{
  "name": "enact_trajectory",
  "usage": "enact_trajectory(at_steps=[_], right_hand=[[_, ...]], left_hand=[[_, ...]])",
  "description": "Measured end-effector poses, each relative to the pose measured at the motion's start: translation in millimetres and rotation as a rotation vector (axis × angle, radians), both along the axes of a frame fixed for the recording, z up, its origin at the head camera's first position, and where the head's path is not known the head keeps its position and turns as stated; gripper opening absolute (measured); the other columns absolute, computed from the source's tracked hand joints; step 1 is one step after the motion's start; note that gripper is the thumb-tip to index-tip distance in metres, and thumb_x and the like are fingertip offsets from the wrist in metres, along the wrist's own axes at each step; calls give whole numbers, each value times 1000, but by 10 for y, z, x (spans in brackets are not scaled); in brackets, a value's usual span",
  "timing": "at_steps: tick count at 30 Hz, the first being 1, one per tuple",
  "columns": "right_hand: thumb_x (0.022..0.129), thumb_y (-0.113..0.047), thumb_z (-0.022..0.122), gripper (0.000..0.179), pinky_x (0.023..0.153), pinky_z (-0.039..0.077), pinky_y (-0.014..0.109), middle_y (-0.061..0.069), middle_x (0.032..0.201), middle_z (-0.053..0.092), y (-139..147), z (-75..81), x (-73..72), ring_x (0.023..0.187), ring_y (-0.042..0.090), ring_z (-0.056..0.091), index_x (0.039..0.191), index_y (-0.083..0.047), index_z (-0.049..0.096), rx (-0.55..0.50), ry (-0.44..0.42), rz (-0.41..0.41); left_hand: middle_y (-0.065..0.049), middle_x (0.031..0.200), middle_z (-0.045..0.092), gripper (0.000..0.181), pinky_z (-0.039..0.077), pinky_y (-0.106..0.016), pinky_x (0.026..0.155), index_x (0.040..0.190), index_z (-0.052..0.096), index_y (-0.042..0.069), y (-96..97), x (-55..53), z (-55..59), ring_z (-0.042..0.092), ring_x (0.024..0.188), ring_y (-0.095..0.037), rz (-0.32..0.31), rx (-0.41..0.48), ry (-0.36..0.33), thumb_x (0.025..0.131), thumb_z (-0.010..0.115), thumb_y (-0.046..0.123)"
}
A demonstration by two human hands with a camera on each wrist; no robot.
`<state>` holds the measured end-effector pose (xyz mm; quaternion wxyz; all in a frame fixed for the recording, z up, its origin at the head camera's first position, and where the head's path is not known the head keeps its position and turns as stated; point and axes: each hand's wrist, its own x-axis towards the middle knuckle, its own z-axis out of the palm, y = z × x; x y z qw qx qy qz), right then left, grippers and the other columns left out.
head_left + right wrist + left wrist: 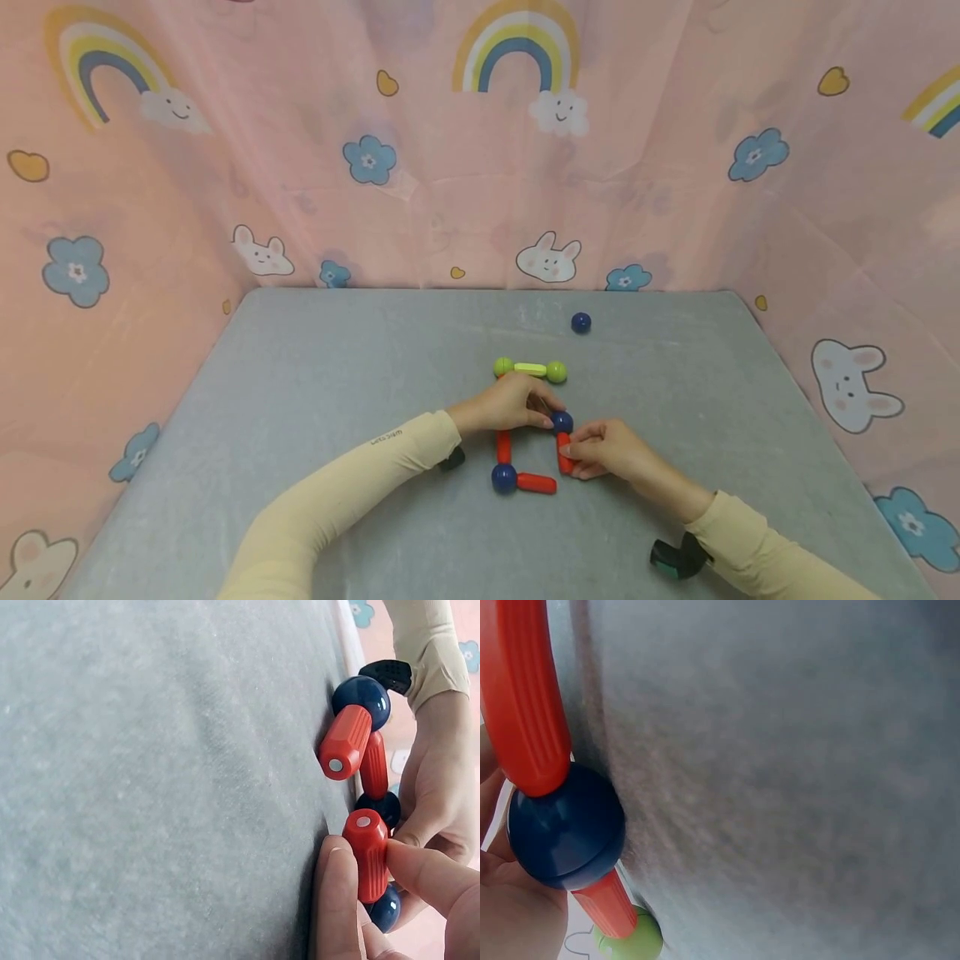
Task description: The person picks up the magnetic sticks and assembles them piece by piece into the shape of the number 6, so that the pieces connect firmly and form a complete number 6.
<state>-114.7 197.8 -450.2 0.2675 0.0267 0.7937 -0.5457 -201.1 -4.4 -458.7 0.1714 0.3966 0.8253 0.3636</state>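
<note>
My left hand (510, 404) pinches a blue ball (562, 422) between thumb and fingers. My right hand (611, 450) pinches a red magnetic rod (565, 452), its upper end at that ball. In the right wrist view this red rod (367, 855) has its free end facing the camera, showing a silver disc. Left of it in the head view, another red rod (504, 447) runs up from a blue corner ball (505, 477), from which a third red rod (537, 483) points right. My left hand covers a middle blue ball (380, 808), which the right wrist view shows.
At the far end of the built shape, a yellow-green rod (530, 369) joins two green balls, one at the left (503, 367) and one at the right (556, 372). A loose blue ball (581, 322) lies near the back edge of the grey table (337, 350). Pink patterned cloth (450, 192) surrounds it.
</note>
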Motion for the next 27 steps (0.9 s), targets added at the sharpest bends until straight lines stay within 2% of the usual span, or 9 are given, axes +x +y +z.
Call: enact_trajectory(at_steps=[7,16,27], right_hand=[[91,-16,69,32,66,61,28,6,83,76,18,-17,-16,70,11,71,109,10,63,-21,6,29],[90,-13,70,32,68,61,29,4,81,75,14,-52,-8,72,11,71,110,10,62,-28,3,7],[91,-13,69,33,67,61,28,2,80,75,16,-21,1,71,11,71,112,11,61,-44,-9,3]], left_hand=[[-2,109,77,27,53,-10,78,112,75,11,1,4,17,72,93,-6,1,-8,-8,86,76,11],[-2,109,77,27,52,-9,78,113,75,11,1,10,19,71,92,-4,10,-34,-6,86,76,13],[-3,107,77,26,52,-9,77,111,75,10,12,11,8,72,91,-5,19,-29,-20,86,77,13]])
